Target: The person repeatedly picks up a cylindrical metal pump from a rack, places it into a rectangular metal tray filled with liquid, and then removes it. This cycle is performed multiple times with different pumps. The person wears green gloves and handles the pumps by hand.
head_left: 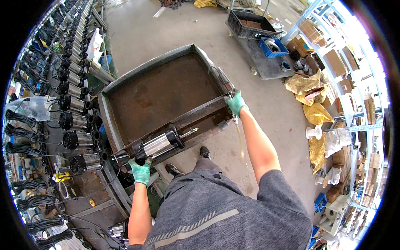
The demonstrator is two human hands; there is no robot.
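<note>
An electric motor (pixel 160 143), a silver cylinder with black ends, lies across the near bars of a rusty metal tray (pixel 158 89). Its bare shaft points right. My left hand (pixel 141 171), in a green glove, is closed around the motor's black left end; some of its fingers are hidden there. At the tray's right corner my right hand (pixel 236 103), also gloved in green, grips what looks like an air blow gun (pixel 232 94), mostly covered by the fingers. A thin pale hose (pixel 240 143) hangs below that hand.
On the left, a bench holds long rows of similar motors (pixel 75 118) and coiled black cables (pixel 21 133). Shelving (pixel 358 127) with cartons lines the right. Farther off stand a black crate (pixel 250 25) and a blue bin (pixel 273 47). Yellow sacks (pixel 314 112) and a white spool (pixel 313 132) lie near the shelving.
</note>
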